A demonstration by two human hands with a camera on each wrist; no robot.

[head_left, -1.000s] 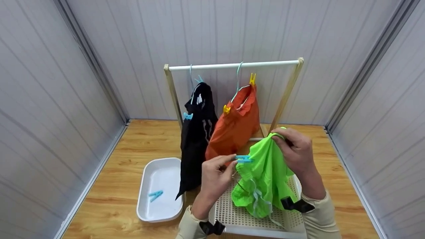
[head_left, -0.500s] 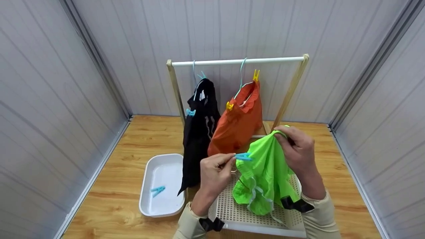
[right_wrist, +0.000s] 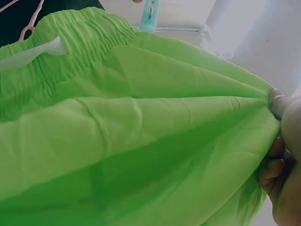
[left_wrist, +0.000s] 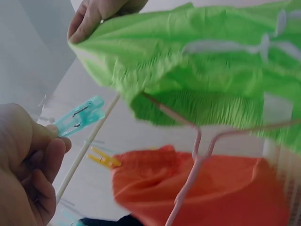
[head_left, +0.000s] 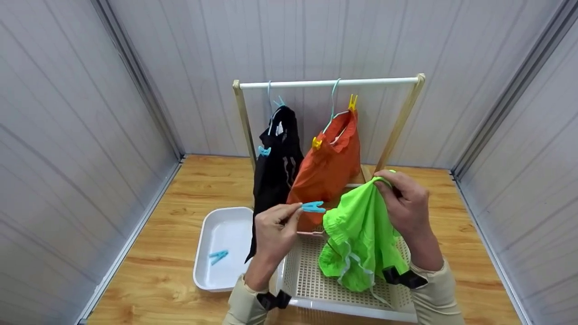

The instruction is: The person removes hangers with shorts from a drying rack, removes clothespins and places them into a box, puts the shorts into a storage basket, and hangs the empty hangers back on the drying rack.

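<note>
In the head view my left hand point(head_left: 276, 232) pinches a light blue clothespin point(head_left: 313, 207) by its handle end. The peg is apart from the green shorts point(head_left: 361, 230), just left of their gathered elastic waistband. My right hand point(head_left: 407, 208) grips a bunched fold of the shorts between thumb and fingers and holds them up over a basket. A white drawstring point(head_left: 348, 264) dangles from the waistband. In the left wrist view a pink hanger point(left_wrist: 200, 160) sits in the waist opening, its hook hanging toward the orange garment point(left_wrist: 221, 188).
Behind stands a rack with a white rail point(head_left: 307, 84). Black clothing point(head_left: 275, 180) with blue pegs and orange clothing point(head_left: 332, 167) with yellow pegs hang there. A white tray point(head_left: 198, 266) with one blue clothespin point(head_left: 219, 257) lies left; the perforated basket point(head_left: 311, 289) is in front.
My left hand has drawn the clothespin leftward, away from the edge of the green shorts. The right hand keeps its grip in about the same place. The head view has shifted slightly.
</note>
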